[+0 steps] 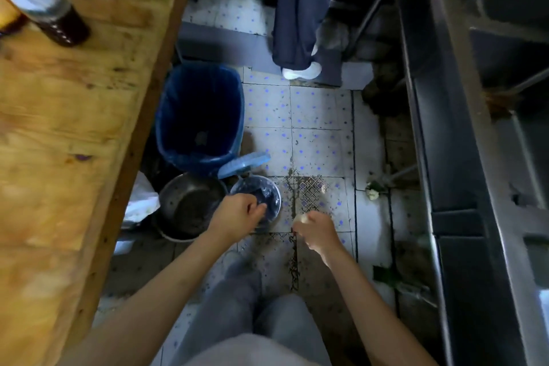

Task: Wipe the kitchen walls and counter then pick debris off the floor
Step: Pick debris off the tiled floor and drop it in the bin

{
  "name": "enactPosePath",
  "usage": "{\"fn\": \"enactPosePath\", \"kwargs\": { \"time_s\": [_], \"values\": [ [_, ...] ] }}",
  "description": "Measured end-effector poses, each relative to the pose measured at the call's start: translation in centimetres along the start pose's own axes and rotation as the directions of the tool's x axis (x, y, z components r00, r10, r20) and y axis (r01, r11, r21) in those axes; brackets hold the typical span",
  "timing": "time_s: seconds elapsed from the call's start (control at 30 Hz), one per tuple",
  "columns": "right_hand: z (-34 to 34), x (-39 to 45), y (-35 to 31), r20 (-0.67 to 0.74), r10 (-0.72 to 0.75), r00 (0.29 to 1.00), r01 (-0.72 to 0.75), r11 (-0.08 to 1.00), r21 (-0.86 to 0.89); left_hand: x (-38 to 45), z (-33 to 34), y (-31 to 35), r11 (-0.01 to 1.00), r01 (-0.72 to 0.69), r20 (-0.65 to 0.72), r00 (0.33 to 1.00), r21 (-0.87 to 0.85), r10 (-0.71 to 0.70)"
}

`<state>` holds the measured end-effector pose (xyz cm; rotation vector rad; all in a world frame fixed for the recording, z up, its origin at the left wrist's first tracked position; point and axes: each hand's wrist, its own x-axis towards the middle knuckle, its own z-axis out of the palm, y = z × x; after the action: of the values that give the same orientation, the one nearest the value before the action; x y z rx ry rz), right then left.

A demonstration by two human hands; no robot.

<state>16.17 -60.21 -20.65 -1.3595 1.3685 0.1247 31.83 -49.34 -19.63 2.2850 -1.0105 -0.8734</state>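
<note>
Grimy tiled floor, white with blue dots, seen from above in a narrow kitchen aisle, dark dirt streaked along the grout near a patterned drain grate. To the left, a worn wooden tabletop carrying a dark bottle. To the right, a steel counter. Beside the tabletop, on the floor: a blue-lined trash bin, a light blue dustpan leaning at its base, a large metal pot, a smaller metal bowl just beside it. Left hand over the bowl's rim, fingers curled; blurred, so grip cannot be told. Right hand above the floor, grip narrow, pinching a pale scrap of debris. More pale debris near the counter's foot, a green leaf scrap nearer. Ahead, another person's trouser leg and white shoe.
</note>
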Motion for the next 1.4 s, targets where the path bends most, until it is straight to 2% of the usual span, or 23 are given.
{"fn": "enactPosePath", "kwargs": {
  "time_s": [0.2, 0.37, 0.5, 0.63, 0.77, 0.9, 1.27, 1.4],
  "values": [
    [1.3, 4.1, -1.8, 0.024, 0.017, 1.0, -0.015, 0.995, -0.095, 3.8, -0.1, -2.2, 0.993, 0.114, 0.03, 0.993, -0.011, -0.114],
    [2.5, 8.6, -1.6, 0.122, 0.128, 0.984, -0.114, 0.986, -0.119, 6.3, 2.3, -5.1, 0.963, 0.263, 0.09, 0.962, -0.059, -0.257],
    [4.8, 13.5, -1.3, 0.156, 0.24, 0.958, -0.218, 0.965, -0.146, 8.0, 4.2, -7.1, 0.904, 0.405, 0.072, 0.914, -0.14, -0.399],
    [7.3, 17.5, -1.0, 0.207, 0.265, 0.942, -0.223, 0.953, -0.205, 9.2, 6.1, -9.5, 0.86, 0.483, 0.07, 0.876, -0.166, -0.478],
    [8.7, 20.9, -0.5, 0.193, 0.268, 0.944, -0.217, 0.944, -0.25, 10.8, 7.8, -11.7, 0.817, 0.558, 0.062, 0.83, -0.149, -0.555],
    [10.2, 23.7, 0.4, 0.196, 0.284, 0.939, -0.22, 0.93, -0.294, 11.9, 9.6, -13.6, 0.799, 0.577, 0.051, 0.815, -0.169, -0.578],
    [11.1, 27.2, 2.9, 0.229, 0.281, 0.932, -0.219, 0.94, -0.261, 11.4, 12.5, -16.9, 0.782, 0.596, 0.064, 0.801, -0.181, -0.596],
    [11.2, 27.2, 2.7, 0.245, 0.312, 0.918, -0.282, 0.948, -0.148, 11.4, 12.5, -17.4, 0.764, 0.616, 0.073, 0.785, -0.191, -0.615]
  ]
}}
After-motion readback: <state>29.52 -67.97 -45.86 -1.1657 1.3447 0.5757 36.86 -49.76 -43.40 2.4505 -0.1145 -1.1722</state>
